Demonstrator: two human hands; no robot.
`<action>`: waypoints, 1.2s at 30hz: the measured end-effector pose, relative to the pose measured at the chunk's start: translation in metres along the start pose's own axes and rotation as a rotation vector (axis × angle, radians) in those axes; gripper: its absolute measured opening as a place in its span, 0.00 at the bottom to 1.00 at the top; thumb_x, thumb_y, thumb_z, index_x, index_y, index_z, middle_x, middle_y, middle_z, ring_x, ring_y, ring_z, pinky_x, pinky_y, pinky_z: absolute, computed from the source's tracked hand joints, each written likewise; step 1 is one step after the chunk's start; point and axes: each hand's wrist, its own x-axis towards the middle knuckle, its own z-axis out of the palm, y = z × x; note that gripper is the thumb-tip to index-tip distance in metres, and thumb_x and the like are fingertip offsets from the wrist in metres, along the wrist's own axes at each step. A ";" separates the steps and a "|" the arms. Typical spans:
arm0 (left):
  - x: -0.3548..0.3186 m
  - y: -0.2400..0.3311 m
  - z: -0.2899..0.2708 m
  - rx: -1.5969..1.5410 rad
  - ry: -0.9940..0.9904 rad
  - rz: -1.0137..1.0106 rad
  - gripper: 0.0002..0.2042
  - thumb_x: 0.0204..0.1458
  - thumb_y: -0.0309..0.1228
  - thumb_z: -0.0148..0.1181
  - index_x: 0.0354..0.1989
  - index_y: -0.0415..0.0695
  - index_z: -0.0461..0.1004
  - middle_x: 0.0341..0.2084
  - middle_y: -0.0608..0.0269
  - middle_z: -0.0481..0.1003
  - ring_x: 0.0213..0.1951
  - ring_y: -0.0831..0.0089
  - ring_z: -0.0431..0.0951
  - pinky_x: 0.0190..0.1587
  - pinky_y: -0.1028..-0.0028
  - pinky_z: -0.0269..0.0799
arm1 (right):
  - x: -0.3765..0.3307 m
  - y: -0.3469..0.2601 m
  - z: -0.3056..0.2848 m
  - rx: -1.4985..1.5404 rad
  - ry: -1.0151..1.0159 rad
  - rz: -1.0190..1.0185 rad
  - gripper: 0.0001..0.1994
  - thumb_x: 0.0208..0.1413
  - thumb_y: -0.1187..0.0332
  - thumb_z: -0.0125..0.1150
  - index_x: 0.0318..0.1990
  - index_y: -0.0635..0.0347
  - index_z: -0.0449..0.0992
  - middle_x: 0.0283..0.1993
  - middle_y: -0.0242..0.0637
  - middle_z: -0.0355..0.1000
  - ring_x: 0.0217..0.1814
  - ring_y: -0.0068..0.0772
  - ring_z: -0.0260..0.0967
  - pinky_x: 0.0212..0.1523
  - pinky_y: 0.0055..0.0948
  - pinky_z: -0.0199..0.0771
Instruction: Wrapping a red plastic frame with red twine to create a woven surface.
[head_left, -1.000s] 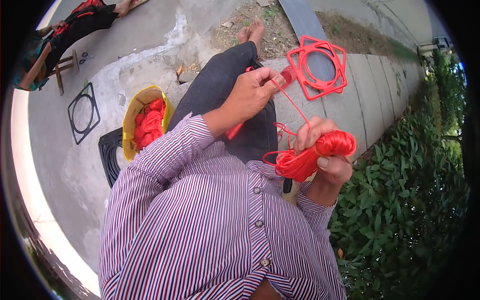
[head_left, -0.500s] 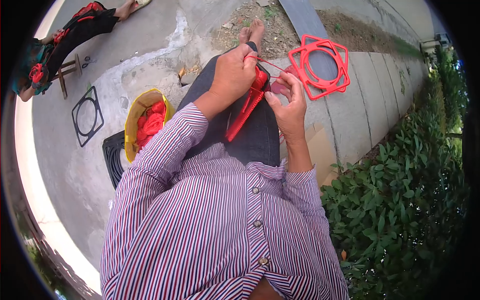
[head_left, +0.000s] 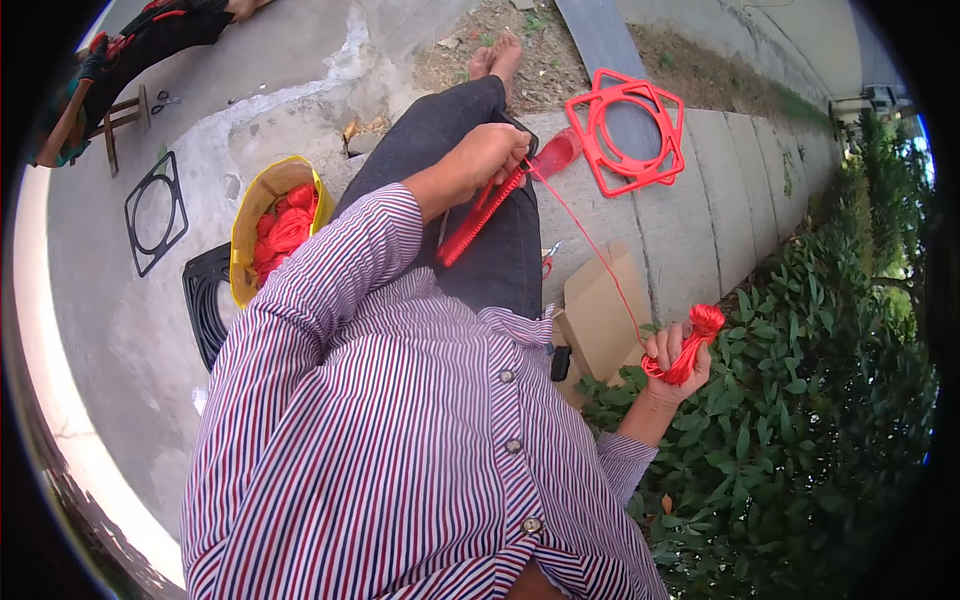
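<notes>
My left hand point(head_left: 490, 155) is closed over my lap, gripping a flat frame at the end of its side. That side is a red cord-wrapped strip point(head_left: 478, 228) slanting down across my dark trousers, and a black corner of the frame shows past my fingers. Out to the right, over the hedge, my right hand point(head_left: 662, 388) is wrapped around a hank of red cord point(head_left: 690, 350). A single red strand point(head_left: 597, 250) runs taut between the two hands. My left fingers hide where the strand meets the frame.
A yellow bag point(head_left: 240, 235) of red cord stands at my left, beside black frames point(head_left: 205, 310). Red frames point(head_left: 645, 175) lie ahead right. Cardboard point(head_left: 605, 290), scissors point(head_left: 549, 262) and a leafy hedge point(head_left: 760, 430) are at my right. Another person point(head_left: 95, 90) sits far left.
My right hand has swung away from my left, out to the right and nearer my body, stretching the strand. The hank now shows in it. My left hand stays by the frame.
</notes>
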 end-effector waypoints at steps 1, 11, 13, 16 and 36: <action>0.000 0.003 0.002 -0.081 -0.018 -0.092 0.05 0.49 0.30 0.51 0.23 0.47 0.67 0.16 0.70 0.66 0.13 0.82 0.60 0.13 0.79 0.44 | -0.014 0.002 -0.018 -0.161 0.078 0.065 0.16 0.58 0.64 0.51 0.50 0.64 0.66 0.20 0.33 0.60 0.16 0.26 0.55 0.23 0.33 0.58; -0.016 -0.026 -0.001 0.149 0.117 0.249 0.02 0.44 0.22 0.53 0.26 0.43 0.68 0.20 0.68 0.65 0.23 0.76 0.69 0.25 0.78 0.62 | -0.001 0.082 -0.058 -0.233 0.436 0.270 0.18 0.61 0.52 0.47 0.46 0.59 0.67 0.18 0.30 0.57 0.16 0.27 0.53 0.21 0.32 0.58; -0.047 -0.028 0.005 0.535 0.164 0.528 0.06 0.47 0.28 0.59 0.27 0.39 0.70 0.26 0.61 0.69 0.27 0.74 0.71 0.33 0.74 0.67 | 0.015 0.092 -0.044 -0.021 0.232 0.276 0.20 0.63 0.52 0.43 0.50 0.61 0.66 0.23 0.35 0.62 0.19 0.28 0.57 0.25 0.38 0.68; -0.093 -0.022 0.032 0.680 -0.239 0.646 0.18 0.49 0.40 0.64 0.42 0.40 0.74 0.37 0.55 0.74 0.41 0.60 0.74 0.45 0.67 0.69 | 0.033 0.117 0.031 0.118 -0.060 0.413 0.22 0.63 0.52 0.43 0.52 0.63 0.65 0.30 0.40 0.69 0.24 0.35 0.66 0.29 0.43 0.72; 0.019 -0.008 -0.014 0.836 0.089 0.352 0.14 0.40 0.25 0.63 0.39 0.41 0.75 0.37 0.58 0.73 0.45 0.57 0.72 0.47 0.63 0.68 | 0.185 0.164 0.079 -1.659 -0.275 -0.347 0.19 0.42 0.69 0.66 0.44 0.64 0.75 0.51 0.46 0.69 0.53 0.47 0.69 0.53 0.36 0.68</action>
